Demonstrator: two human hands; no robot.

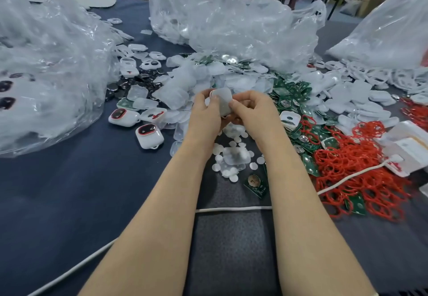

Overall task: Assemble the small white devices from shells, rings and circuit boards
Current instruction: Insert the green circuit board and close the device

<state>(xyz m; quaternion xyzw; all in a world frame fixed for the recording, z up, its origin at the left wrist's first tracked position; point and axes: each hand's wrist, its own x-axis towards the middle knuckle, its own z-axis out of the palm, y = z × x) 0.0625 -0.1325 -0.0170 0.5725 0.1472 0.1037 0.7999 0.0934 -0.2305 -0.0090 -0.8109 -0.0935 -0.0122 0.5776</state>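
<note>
Blue table [69, 191]; bag [46, 52] holds devices [5, 86]; left hand [205, 112], right hand [252, 110] pinch shell [222, 101].

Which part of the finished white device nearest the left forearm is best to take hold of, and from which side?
Pinch the finished white device across its rounded left and right side walls, coming down from above. It lies flat, dark window up, apart from its neighbours, so both walls look free for a grip.

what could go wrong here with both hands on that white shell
1. The left hand and right hand pinch the white shell above the table; a slip could drop it into the heap of similar shells.
2. The white cable runs under both forearms and might snag, dragging the red rings.
</note>
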